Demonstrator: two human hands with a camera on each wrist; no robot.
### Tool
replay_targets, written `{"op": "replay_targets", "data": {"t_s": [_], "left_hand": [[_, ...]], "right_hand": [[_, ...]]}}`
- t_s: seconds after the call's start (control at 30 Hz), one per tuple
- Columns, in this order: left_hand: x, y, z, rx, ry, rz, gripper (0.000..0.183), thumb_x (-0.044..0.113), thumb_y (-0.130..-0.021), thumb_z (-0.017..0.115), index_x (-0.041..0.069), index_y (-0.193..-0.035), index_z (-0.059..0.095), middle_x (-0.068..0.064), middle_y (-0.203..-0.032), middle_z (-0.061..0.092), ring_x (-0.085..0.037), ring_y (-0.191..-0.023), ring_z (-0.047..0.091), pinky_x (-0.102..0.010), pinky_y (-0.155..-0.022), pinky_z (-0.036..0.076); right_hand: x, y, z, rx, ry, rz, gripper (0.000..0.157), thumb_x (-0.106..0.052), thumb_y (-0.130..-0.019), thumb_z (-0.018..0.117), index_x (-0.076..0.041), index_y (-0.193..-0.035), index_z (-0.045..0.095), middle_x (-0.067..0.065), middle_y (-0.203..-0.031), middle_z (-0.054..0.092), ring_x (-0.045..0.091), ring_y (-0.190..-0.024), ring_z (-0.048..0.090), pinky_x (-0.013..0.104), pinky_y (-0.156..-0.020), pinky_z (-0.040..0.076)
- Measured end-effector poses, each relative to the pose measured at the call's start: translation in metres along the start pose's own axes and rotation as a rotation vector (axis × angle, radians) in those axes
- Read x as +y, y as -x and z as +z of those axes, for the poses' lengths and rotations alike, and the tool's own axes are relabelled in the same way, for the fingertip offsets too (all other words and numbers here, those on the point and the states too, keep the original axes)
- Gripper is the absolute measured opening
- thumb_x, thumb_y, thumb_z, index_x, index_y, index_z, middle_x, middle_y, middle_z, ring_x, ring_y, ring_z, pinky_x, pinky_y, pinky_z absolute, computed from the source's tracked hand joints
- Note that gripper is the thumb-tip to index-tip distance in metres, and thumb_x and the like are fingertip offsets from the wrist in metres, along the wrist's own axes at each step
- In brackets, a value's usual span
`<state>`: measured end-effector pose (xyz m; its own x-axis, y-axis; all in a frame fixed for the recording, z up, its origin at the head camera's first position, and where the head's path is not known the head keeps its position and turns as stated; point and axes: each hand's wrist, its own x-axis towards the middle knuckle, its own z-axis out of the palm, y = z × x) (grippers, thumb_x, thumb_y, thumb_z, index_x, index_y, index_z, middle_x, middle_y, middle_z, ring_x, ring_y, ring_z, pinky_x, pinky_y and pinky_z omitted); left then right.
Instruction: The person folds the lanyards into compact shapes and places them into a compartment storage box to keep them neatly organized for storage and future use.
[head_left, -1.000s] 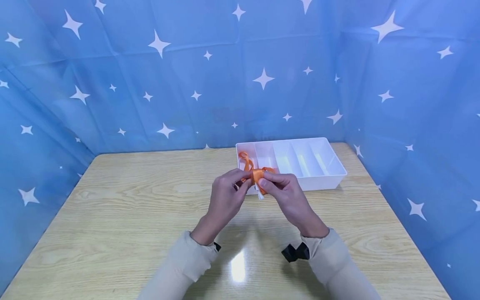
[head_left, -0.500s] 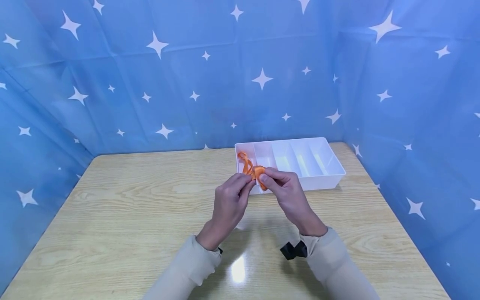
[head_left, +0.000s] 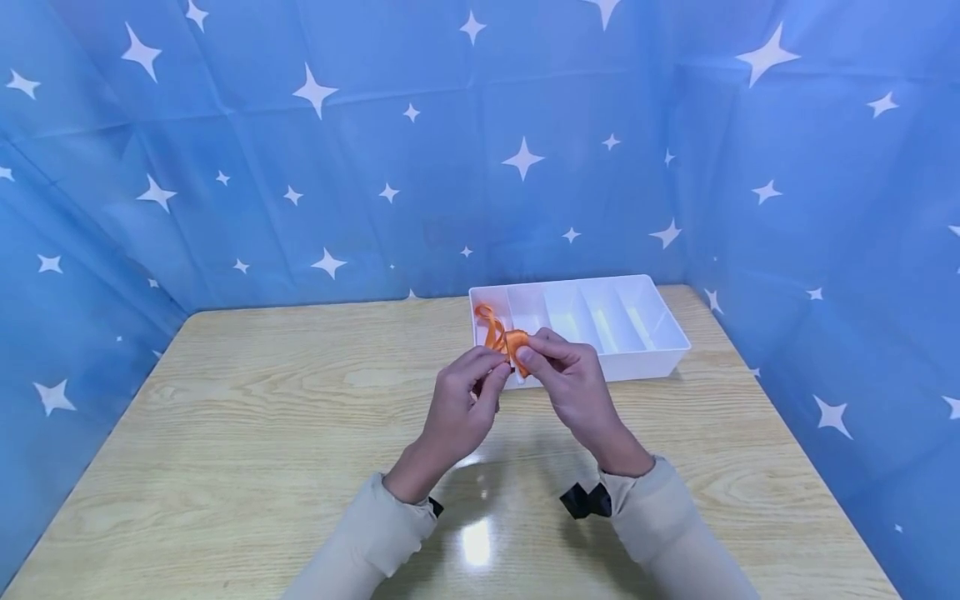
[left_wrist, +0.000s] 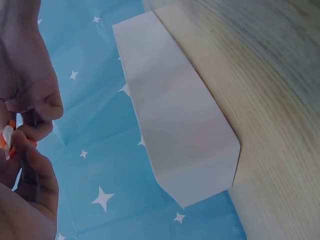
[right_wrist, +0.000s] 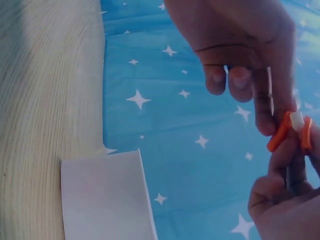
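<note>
My left hand (head_left: 461,404) and right hand (head_left: 581,392) meet above the front left part of a white divided box (head_left: 645,367). Between their fingertips is a glossy orange ribbon (head_left: 516,342), folded into a small bow-like bunch. The right thumb and fingers pinch its right side, and the left thumb and index finger pinch it from the left. A small white piece (right_wrist: 297,121) sits amid the orange folds in the right wrist view. Thin orange ribbon loops (head_left: 489,321) show at the leftmost compartment. Fingers hide part of the bunch.
The box, split by upright dividers into several compartments, stands at the back right of a wood-grain table (head_left: 300,400). Behind and beside the table hangs a blue curtain (head_left: 360,150) with white stars. Black wrist-worn pieces (head_left: 587,502) show at the sleeves.
The left fingers have shifted slightly down and regripped beside the orange bunch. The white end below it shows less than before. The right hand stays nearly in place; the box has not moved.
</note>
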<state>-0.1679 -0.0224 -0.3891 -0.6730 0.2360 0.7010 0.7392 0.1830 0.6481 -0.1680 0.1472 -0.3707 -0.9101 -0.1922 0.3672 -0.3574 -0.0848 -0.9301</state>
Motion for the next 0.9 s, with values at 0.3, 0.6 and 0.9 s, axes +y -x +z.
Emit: {"op": "replay_targets", "data": {"t_s": [0.3, 0.6, 0.9], "left_hand": [[0.0013, -0.0036, -0.0024, 0.026, -0.025, -0.003, 0.007, 0.007, -0.087, 0.076, 0.002, -0.091, 0.076, -0.006, -0.085, 0.068, -0.008, -0.053, 0.047, -0.02, -0.048, 0.042], [-0.0012, -0.0066, -0.0081, -0.01, 0.044, -0.071, 0.006, 0.005, -0.088, 0.076, 0.0, -0.09, 0.078, -0.009, -0.084, 0.069, -0.012, -0.054, 0.052, -0.023, -0.049, 0.046], [-0.0024, -0.0052, -0.0086, 0.059, 0.015, -0.103, 0.01, 0.009, -0.086, 0.078, 0.001, -0.093, 0.079, -0.008, -0.085, 0.071, -0.011, -0.05, 0.05, -0.023, -0.046, 0.045]], "right_hand": [[-0.0043, 0.0, 0.0028, -0.016, 0.022, 0.019, 0.027, -0.004, -0.097, 0.063, 0.008, -0.12, 0.067, 0.003, -0.093, 0.066, 0.014, -0.086, 0.057, 0.022, -0.074, 0.053], [-0.0061, -0.0001, -0.0027, -0.079, 0.033, 0.134, 0.031, -0.011, -0.1, 0.06, 0.007, -0.125, 0.065, 0.019, -0.122, 0.065, 0.02, -0.109, 0.062, 0.029, -0.091, 0.053], [-0.0027, 0.0003, -0.0026, -0.042, 0.118, 0.067, 0.029, 0.002, -0.097, 0.06, 0.012, -0.124, 0.063, 0.025, -0.119, 0.066, 0.012, -0.099, 0.067, 0.025, -0.086, 0.055]]}}
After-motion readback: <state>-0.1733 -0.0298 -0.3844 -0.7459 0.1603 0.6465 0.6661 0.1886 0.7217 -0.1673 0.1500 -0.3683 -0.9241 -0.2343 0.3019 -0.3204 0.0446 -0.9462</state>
